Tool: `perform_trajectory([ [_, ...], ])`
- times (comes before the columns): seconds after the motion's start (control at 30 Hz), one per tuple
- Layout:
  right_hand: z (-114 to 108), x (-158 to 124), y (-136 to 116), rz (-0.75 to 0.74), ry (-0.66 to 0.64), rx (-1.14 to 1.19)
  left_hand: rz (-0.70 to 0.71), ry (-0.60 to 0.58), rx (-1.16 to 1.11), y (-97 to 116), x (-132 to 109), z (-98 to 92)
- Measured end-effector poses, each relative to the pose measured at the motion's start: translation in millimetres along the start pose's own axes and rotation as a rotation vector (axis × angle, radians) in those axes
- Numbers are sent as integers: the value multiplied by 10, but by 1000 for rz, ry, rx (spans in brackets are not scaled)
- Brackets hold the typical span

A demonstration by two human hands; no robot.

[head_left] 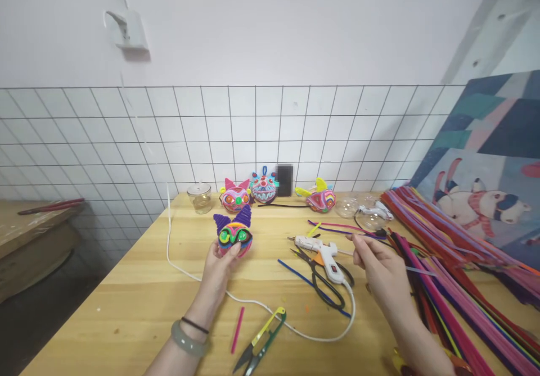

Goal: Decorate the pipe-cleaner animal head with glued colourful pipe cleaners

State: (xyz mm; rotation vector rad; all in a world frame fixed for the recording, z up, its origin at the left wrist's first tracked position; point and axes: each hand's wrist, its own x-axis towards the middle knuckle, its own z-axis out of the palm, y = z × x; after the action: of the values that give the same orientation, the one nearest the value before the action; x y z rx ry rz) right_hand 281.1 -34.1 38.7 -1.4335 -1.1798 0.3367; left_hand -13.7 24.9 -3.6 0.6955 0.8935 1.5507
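My left hand [222, 261] grips a small mask-like ornament [234, 236] made of coloured pipe cleaners. It has purple pointed ears and green eyes, and my thumb rests on its front. On the right, my right hand [377, 258] is closed in a pinch. A pale lavender pipe cleaner [419, 271] shows on both sides of this hand and appears to run through it. Just left of the right hand lies a white glue gun [323, 252], overlapping black-handled scissors [323, 283]. A blue pipe cleaner [297, 273] lies partly beneath the scissors.
Thread snips [261, 339] and a short pink piece [237, 330] lie at the front. A white cord [312, 339] curves across the table. Finished ornaments [264, 188] and a glass cup [199, 197] line the back. Bundled pipe cleaners [459, 308] cover the right side.
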Motion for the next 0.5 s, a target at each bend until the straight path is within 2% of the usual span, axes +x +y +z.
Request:
perform_trajectory([
  [0.1, -62, 166, 96, -93, -65, -203, -1, 21, -27, 45, -16, 34],
  [0.2, 10, 497, 143, -166, -277, -350, -3, 41, -32, 49, -24, 57],
  [0.33, 354, 1010, 216, -247, -616, -499, -2, 44, -61, 40, -13, 48],
  [0.4, 538, 1173, 294, -262, -772, -595, -9, 58, -57, 37, 5, 27],
  [0.5, 703, 1258, 418, -288, -875, -757, -9, 67, -55, 34, 27, 0],
])
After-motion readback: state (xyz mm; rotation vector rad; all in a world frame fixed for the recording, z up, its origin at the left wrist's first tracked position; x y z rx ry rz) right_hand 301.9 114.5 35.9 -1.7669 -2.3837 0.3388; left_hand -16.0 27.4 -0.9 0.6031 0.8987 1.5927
